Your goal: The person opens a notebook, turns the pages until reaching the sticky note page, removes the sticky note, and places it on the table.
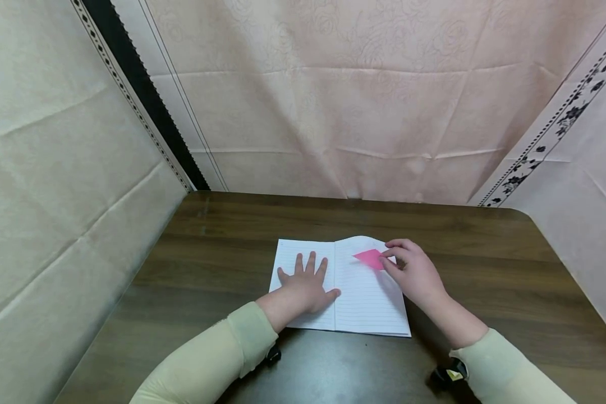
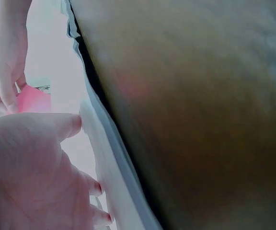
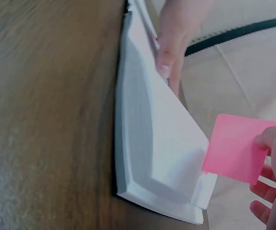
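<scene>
An open lined notebook [image 1: 368, 308] lies on the wooden table. My left hand [image 1: 305, 289] is spread flat on its left page, with the thumb reaching across the centre fold. Between thumb and fingers, my right hand [image 1: 416, 275] pinches a pink sticky note [image 1: 368, 258] over the upper part of the right page. In the right wrist view the square note [image 3: 236, 148] is held by one edge, its opposite side close to the paper. The left wrist view shows the left palm [image 2: 28, 172] near the notebook's edge, with the pink note beyond it.
The brown wooden table [image 1: 207, 280] extends around the notebook on all sides. Pale cloth [image 1: 333, 112] hangs behind the table's far edge and along both sides. Dark wrist devices [image 1: 449, 373] sit at the sleeve cuffs.
</scene>
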Demonstrator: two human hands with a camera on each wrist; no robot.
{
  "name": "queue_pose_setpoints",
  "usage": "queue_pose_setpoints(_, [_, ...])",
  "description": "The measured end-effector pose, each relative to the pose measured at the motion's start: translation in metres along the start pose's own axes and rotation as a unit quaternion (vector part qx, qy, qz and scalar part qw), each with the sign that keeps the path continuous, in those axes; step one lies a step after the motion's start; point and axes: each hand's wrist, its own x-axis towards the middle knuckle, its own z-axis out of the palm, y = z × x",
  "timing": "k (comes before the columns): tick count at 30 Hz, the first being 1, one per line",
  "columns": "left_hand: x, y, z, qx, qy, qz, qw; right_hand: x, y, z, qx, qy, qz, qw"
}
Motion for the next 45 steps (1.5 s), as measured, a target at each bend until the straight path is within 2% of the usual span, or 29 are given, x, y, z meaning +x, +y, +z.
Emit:
queue_pose_setpoints(3, [-0.001,0.0,0.0,-0.002,-0.001,0.001,1.0,0.0,0.002,-0.004,0.042,0.018,0.043,0.998])
queue_pose_setpoints(9, [-0.001,-0.001,0.0,-0.004,-0.001,0.004,1.0,0.001,0.011,-0.014,0.082,0.075,0.088,0.9899])
queue_pose_setpoints(15, [-0.001,-0.001,-0.001,-0.002,-0.001,0.003,1.0,0.001,0.017,-0.025,0.094,0.097,0.13,0.9823])
queue_pose_setpoints(22, [-0.002,-0.001,-0.001,0.001,0.001,0.006,1.0,-0.004,0.024,-0.036,0.078,0.104,0.138,0.9818])
queue_pose_setpoints(28, [-0.002,-0.002,-0.001,0.004,0.001,0.005,1.0,-0.013,0.033,-0.041,0.034,0.096,0.098,0.9899])
queue_pose_setpoints(34, [-0.002,-0.003,0.0,0.005,0.002,0.006,1.0,-0.021,0.045,-0.046,-0.056,0.08,0.026,0.9949])
queue_pose_setpoints(38, [-0.001,-0.003,0.0,0.008,0.002,0.005,1.0,-0.026,0.053,-0.051,-0.124,0.074,-0.031,0.9891])
queue_pose_setpoints(45, [-0.001,-0.001,0.0,0.006,0.002,0.008,1.0,-0.033,0.072,-0.055,-0.197,0.082,-0.132,0.9679])
